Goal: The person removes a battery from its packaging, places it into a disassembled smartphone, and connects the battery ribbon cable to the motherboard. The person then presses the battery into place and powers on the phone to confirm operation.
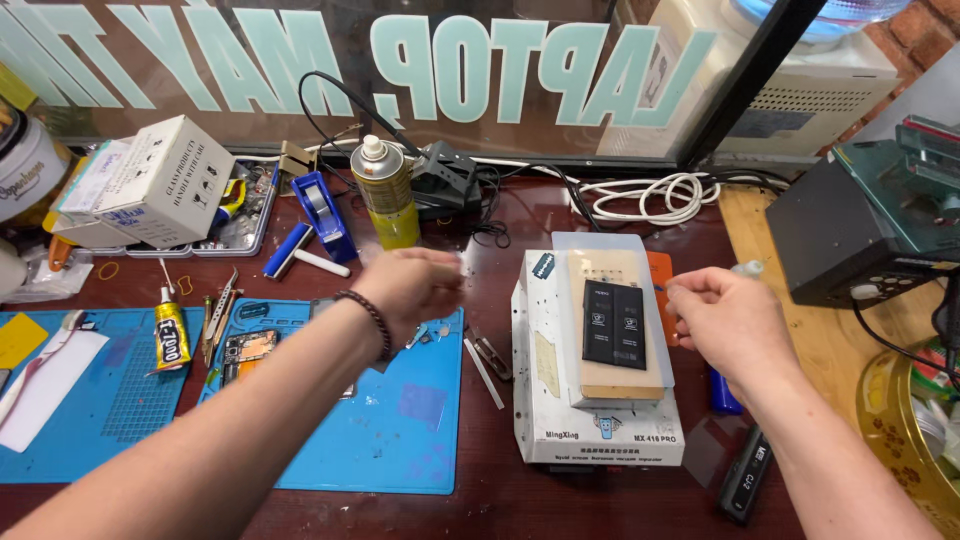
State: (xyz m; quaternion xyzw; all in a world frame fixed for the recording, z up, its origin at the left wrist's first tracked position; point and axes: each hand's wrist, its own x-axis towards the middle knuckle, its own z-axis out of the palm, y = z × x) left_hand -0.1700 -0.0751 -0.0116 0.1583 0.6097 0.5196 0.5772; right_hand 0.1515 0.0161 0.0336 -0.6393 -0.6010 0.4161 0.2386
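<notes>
Hovering above the far edge of a blue work mat (400, 420), the left hand (415, 285) is seen blurred, with its fingers curled loosely inward; whether anything is pinched in them cannot be told. A dark beaded bracelet (372, 322) is worn on that wrist. Just below the left fingers, small loose parts (432, 331) are scattered on the mat, and a pair of tweezers (490, 355) is laid just beyond them toward the right hand.

The right hand (725, 320) is held with thumb and forefinger pressed together, apparently on something thin and small that cannot be made out. Directly beside those fingertips, toward the left hand, a black phone battery (614, 323) is rested flat on a tan pad atop a white heating machine (560, 400). A blue lighter (722, 392) is placed just under the right palm.

Beyond the left hand, a yellow spray can (385, 192) is stood upright, and a glue tube (171, 338) is laid well away on a second blue mat (110, 400).
</notes>
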